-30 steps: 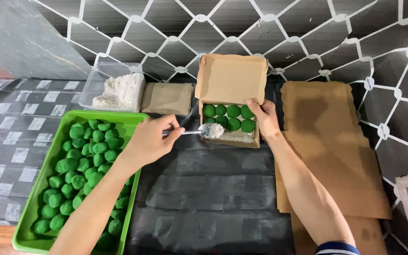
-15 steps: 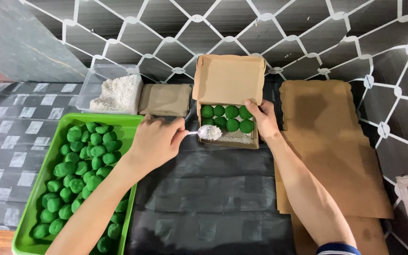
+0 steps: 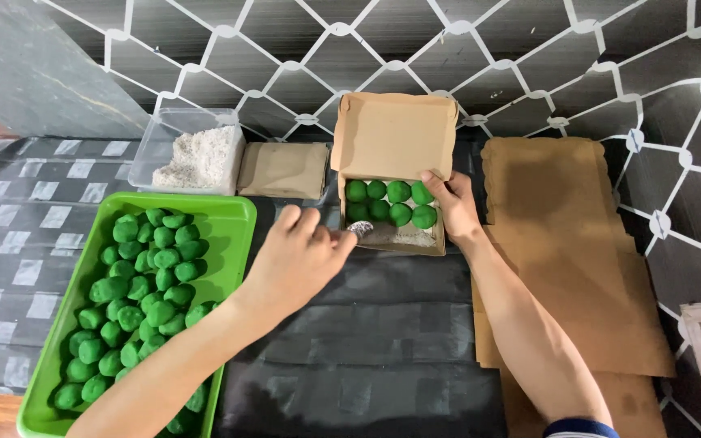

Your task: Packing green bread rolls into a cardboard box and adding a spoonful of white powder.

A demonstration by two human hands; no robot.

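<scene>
The black table covering point(image 3: 367, 349) runs under everything, with flat brown cardboard sheets point(image 3: 578, 268) lying to the right of the person's right arm. Left of the left forearm sits the green tray point(image 3: 233, 212), filled with many green balls point(image 3: 135, 292). Beyond the tray, farther from the person than the left hand, stands a clear tub of white flakes point(image 3: 196, 154) and beside it a folded brown card point(image 3: 284, 169).

The open cardboard box point(image 3: 395, 134) lies between the two hands, lid standing up at the back. Inside it are eight green balls in two rows point(image 3: 391, 203), with a dusting of white flakes on the box floor in front of them.

The right hand point(image 3: 448, 203) grips the box's right wall, thumb inside by the nearest ball, fingers wrapped outside, steadying it. The left hand point(image 3: 298, 255) is closed with the fingers curled under, pinching a small metal spoon point(image 3: 359, 229) whose bowl, heaped with white flakes, sits just over the box's left front edge.

Judging from this, the flakes are being added to the box. To do it well, the spoon should stay level until it is fully over the box, then tip gently so that the flakes land inside and not on the dark covering; the right hand should keep the light box from sliding.
</scene>
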